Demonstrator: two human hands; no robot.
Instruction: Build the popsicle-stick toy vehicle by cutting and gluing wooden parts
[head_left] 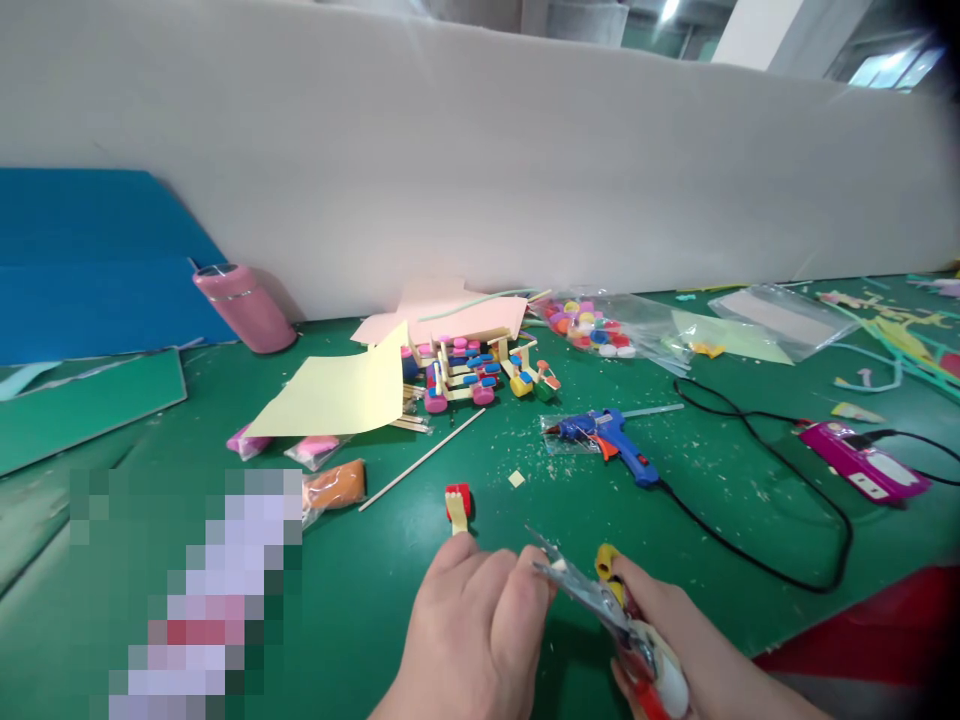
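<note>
My left hand [472, 630] is closed at the bottom centre, pinching a small wooden stick with a red cap [458, 504] at its far end. My right hand [675, 640] is wrapped round the red and white handles of scissors [592, 600], whose open blades point left toward my left hand's fingertips. A yellow ring-shaped piece [604, 562] sits by my right fingers. On the green mat [712, 500] beyond lies a blue glue gun [611, 440] with a black cord.
Assembled stick-and-cap models [469, 370] lie under yellow paper [337, 395] and pink paper. A bag of coloured caps [592, 328], a pink tumbler [244, 305], an orange clay packet [337, 485], a long wooden skewer [420, 460] and a magenta power strip [862, 460] surround them. A white partition stands behind.
</note>
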